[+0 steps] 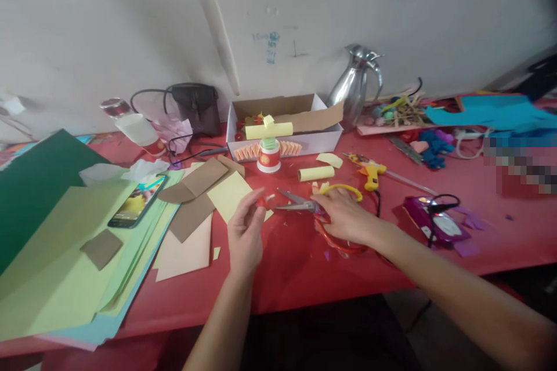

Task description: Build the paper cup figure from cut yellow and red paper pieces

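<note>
Red-covered table point(296, 284) against a pale wall point(174, 23); blue handwriting point(272, 49) there too blurred to read. Table's far right partly pixelated. Cup figure point(268, 157) hides part of the white box point(311, 142) behind it. Hands apart, mid-table, nearer than the figure: left hand point(246, 232) pinches a small red piece point(261, 201), details blurred; right hand point(348, 214) over the handles of spread scissors point(308, 206), some fingers hidden, cannot tell whether gripping.
</note>
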Demonstrator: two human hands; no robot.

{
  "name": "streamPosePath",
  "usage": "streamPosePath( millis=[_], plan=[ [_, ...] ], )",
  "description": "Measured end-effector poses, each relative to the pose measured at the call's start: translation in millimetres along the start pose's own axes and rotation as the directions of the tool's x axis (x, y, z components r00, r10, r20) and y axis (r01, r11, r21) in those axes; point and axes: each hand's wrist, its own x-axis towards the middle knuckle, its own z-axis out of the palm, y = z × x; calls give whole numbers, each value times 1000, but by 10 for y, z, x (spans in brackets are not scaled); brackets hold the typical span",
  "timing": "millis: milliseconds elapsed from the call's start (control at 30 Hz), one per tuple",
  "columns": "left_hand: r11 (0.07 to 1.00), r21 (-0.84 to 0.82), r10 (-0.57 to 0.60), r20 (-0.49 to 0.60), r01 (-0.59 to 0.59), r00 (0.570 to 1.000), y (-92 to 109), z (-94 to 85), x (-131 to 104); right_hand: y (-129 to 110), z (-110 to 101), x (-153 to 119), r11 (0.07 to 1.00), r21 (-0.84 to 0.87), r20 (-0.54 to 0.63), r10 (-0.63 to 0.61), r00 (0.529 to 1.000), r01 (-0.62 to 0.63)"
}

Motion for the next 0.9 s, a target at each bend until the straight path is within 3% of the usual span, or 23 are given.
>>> streamPosePath(
  millis=[67, 167, 233, 333, 400, 500, 600, 733, 900],
  plan=[
    [999, 52, 4, 18, -5, 1000, 2, 4, -9, -15, -84, -31, 999, 28, -5, -41, 999, 41],
    [992, 128, -26, 84, 15, 996, 17, 10, -20, -180, -264, -73, 971, 191, -148, -113, 983, 141],
    [986, 169, -24, 145, -1, 989, 27, 13, -22, -359, -351, -64, 868, 456, -220, -103, 970, 195],
    [984, 163, 24, 251, -67, 968, 43, 16, -19, -608, -346, 1, 688, 706, -141, -101, 985, 172],
    [987, 138, 34, 300, -78, 953, 60, 19, -22, -711, -267, 44, 717, 661, -240, -79, 968, 223],
    [978, 209, -48, 300, -16, 953, 93, 42, -42, -790, -139, 58, 877, 389, -412, -106, 905, 280],
    [924, 380, -137, 232, 40, 963, 119, 90, -77, -843, -66, 33, 945, 216, -435, -133, 890, 247],
    [851, 525, -116, 219, -17, 969, 123, 141, -111, -899, -28, 32, 921, 348, -384, -32, 923, 176],
    [859, 512, -128, 221, -3, 967, 93, 136, -121, -928, -28, 76, 915, 368, -381, -14, 924, 165]
  ],
)
